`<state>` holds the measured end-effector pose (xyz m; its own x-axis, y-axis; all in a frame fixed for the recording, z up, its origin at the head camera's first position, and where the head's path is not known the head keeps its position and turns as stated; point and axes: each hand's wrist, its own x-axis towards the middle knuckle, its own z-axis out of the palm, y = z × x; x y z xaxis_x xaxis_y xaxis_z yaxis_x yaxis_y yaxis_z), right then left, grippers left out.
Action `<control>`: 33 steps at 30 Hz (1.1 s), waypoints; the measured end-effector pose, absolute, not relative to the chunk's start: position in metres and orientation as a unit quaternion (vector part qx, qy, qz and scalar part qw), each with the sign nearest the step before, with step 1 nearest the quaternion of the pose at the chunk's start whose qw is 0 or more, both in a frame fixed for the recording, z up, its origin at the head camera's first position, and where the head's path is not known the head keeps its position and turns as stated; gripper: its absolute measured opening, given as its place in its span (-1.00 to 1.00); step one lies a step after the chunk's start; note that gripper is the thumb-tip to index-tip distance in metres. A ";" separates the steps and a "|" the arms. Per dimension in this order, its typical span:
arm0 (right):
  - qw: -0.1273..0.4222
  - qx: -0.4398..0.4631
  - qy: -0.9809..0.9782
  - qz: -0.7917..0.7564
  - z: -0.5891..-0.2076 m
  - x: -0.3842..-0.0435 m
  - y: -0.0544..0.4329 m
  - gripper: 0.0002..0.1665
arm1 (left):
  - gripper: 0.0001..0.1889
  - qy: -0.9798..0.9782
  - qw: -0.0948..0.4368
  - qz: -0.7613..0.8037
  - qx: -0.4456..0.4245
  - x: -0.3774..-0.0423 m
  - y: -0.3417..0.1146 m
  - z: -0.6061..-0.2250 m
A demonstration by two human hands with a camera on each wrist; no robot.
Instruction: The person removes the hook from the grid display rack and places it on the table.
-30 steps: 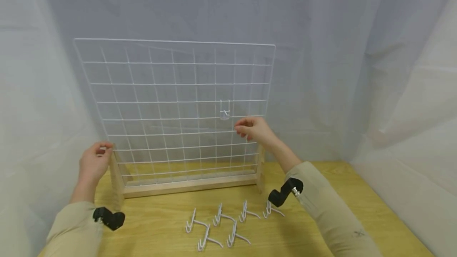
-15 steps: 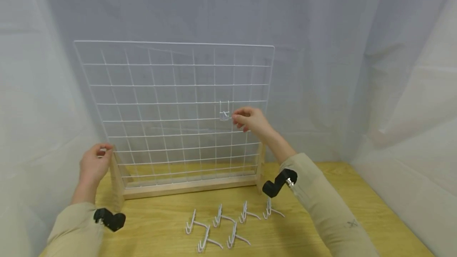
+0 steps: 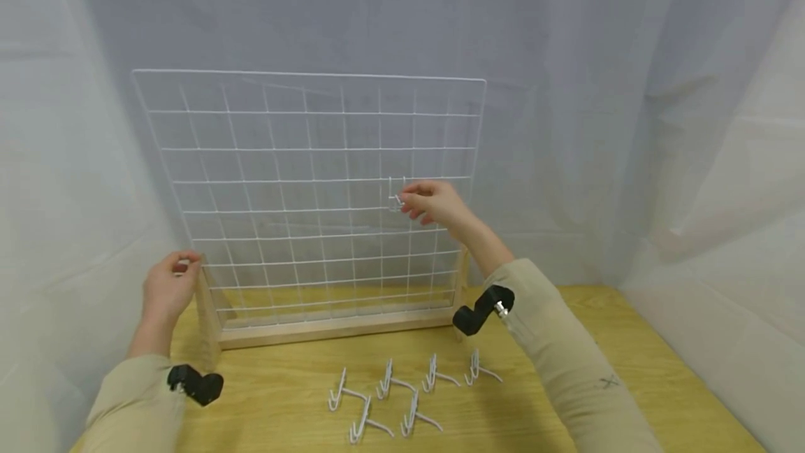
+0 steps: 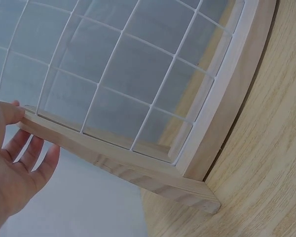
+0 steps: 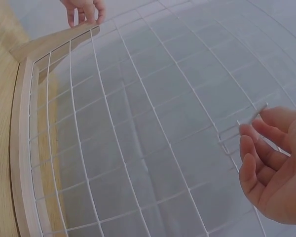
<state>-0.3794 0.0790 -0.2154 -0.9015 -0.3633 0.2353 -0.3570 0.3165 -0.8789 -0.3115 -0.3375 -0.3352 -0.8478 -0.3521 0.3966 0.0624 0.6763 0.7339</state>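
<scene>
A white wire grid panel point(image 3: 308, 74) stands upright in a pale wooden stand point(image 3: 339, 328). One white wire hook point(image 3: 395, 205) hangs on the grid, right of the middle. At that hook is my right hand point(image 3: 437, 207), and in the right wrist view its thumb and forefinger pinch the hook's prong point(image 5: 259, 113). My left hand point(image 3: 168, 285) holds the top of the stand's left upright point(image 4: 64, 140), thumb on one side and fingers on the other. Several matching loose hooks point(image 3: 411, 414) lie on the table before the stand.
The yellow wood-grain table point(image 3: 277, 397) reaches beyond the stand. Pale sheeting point(image 3: 566, 124) hangs behind and at both sides. Each sleeve carries a black mount, one on the left point(image 3: 195, 384) and one on the right point(image 3: 483, 310).
My right hand has moved up and left from below the hanging hook until its fingertips meet it. The left hand keeps its hold, and the loose hooks lie where they were.
</scene>
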 end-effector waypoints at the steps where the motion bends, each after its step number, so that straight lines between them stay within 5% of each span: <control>1: 0.005 -0.223 0.813 -0.538 -0.215 -0.379 0.078 -0.61 | -0.66 -0.876 0.264 -0.394 0.083 -0.312 -0.338 -0.335; 33: 0.005 -0.207 0.789 -0.578 -0.206 -0.372 0.066 -0.68 | -0.67 -0.872 0.270 -0.398 0.087 -0.310 -0.331 -0.334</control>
<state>-0.3722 0.0656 -0.2058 -0.9142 -0.3322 0.2322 -0.3216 0.2460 -0.9143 -0.3103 -0.3313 -0.3337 -0.8385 -0.3672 0.4026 0.0631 0.6685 0.7410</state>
